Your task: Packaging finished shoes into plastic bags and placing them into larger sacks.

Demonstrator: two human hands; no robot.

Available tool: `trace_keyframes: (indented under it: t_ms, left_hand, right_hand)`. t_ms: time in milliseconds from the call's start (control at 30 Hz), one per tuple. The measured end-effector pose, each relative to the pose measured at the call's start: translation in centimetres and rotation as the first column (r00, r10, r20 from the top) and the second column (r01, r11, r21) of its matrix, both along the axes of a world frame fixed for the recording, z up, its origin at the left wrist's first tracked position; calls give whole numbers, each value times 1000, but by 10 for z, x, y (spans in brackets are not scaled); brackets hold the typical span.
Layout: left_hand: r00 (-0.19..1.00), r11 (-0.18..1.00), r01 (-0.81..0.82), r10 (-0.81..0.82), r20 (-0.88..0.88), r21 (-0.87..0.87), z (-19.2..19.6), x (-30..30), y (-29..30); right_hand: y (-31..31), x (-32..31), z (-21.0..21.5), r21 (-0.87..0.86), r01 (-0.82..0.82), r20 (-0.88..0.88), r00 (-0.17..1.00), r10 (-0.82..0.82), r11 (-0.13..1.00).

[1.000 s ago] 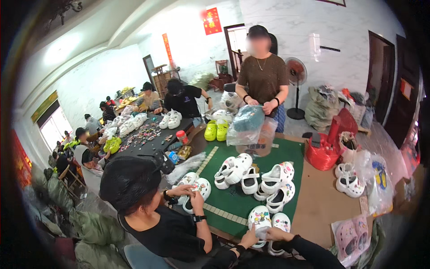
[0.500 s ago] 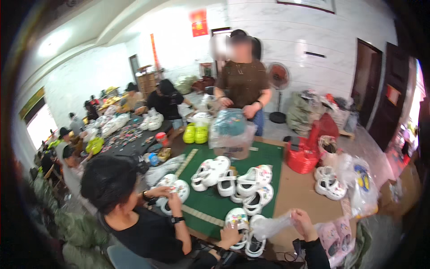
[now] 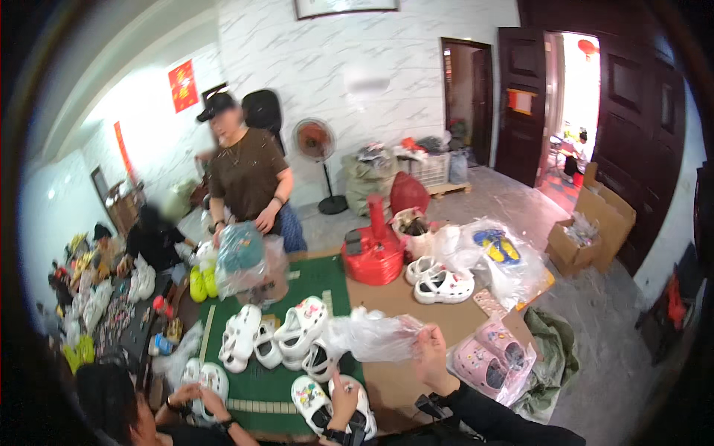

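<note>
Two white clogs (image 3: 303,392) stood by the green mat's (image 3: 275,386) near edge, our left hand (image 3: 343,400) over them; we could not quite tell its grip. Our right hand (image 3: 433,358) pinched a clear bag (image 3: 372,339), trailing leftward.

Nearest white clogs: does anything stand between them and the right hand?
Nothing visible does: brown tabletop shows between the right hand and the clogs. The plastic bag in that hand extends left, while the left hand covers part of them.
</note>
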State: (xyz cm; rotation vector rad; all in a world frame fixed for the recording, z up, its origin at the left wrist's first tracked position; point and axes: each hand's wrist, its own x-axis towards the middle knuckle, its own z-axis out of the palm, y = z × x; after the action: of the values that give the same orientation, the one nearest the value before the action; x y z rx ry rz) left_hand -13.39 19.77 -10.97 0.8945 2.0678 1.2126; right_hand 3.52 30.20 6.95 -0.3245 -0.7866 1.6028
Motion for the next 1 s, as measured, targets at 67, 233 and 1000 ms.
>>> trace_keyframes:
  t_ms: [67,233,1000]
  left_hand:
    - [985,992,123,-122,-120,-1,-5,8,1]
    - [747,926,356,-201,-634,127,17,70,0]
    - [769,990,30,-112,629,140,91,18,-21]
  right_hand:
    - [19,17,-31,35,-38,301,953,25,999]
    - [1,28,-129,86,-393,733,647,209,916]
    - [20,45,-175,514,-590,852,268,-450,623]
